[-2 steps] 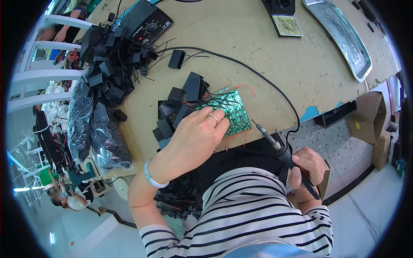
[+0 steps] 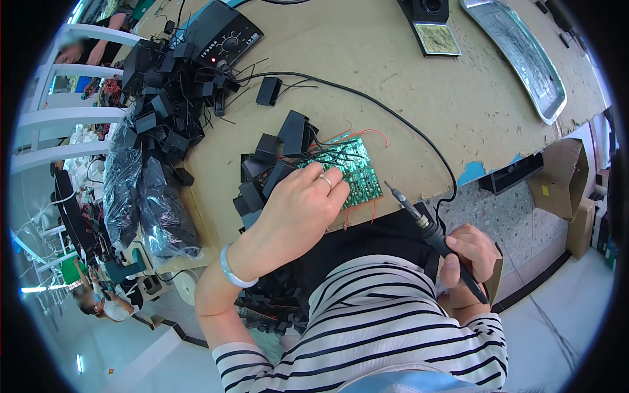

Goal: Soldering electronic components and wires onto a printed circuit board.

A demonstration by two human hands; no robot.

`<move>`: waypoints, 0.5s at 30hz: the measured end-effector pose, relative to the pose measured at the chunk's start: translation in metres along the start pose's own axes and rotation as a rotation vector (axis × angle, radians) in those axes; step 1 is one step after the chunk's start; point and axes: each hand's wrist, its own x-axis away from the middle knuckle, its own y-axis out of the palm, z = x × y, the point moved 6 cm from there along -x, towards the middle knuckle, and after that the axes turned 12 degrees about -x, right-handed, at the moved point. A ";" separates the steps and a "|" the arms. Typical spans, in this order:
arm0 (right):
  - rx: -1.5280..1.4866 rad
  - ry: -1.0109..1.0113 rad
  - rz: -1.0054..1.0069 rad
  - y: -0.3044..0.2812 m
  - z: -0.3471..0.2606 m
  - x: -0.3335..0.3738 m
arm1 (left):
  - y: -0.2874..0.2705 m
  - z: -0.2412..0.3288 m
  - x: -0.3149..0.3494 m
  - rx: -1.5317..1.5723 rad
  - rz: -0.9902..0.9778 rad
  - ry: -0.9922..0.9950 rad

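A green circuit board (image 2: 362, 171) lies near the table's front edge, with thin red wires at its sides and black leads crossing its left part. Over its lower left part is my left hand (image 2: 306, 200), fingers curled and closed; their tips and whatever they may pinch are hidden. Several black box-shaped parts (image 2: 266, 147) with black leads sit against the board's left side. In my right hand (image 2: 473, 254) is a soldering iron (image 2: 429, 229), gripped by its dark handle. Its tip points up and left, just right of the board and apart from it.
A black soldering station (image 2: 226, 40) stands at the back left beside a heap of black boxes (image 2: 160, 105). The iron's cord (image 2: 386, 108) arcs across the table. At the back right are a stand with a sponge (image 2: 438, 39) and a metal tray (image 2: 524, 59).
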 end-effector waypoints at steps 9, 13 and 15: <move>-0.004 -0.019 0.058 -0.005 0.000 0.002 | -0.001 0.005 -0.001 -0.112 -0.009 0.010; 0.007 -0.025 0.057 -0.006 0.001 0.003 | 0.000 0.005 -0.001 -0.115 -0.014 0.007; 0.003 -0.026 0.046 -0.006 0.000 0.001 | -0.001 0.005 -0.001 -0.106 0.003 0.002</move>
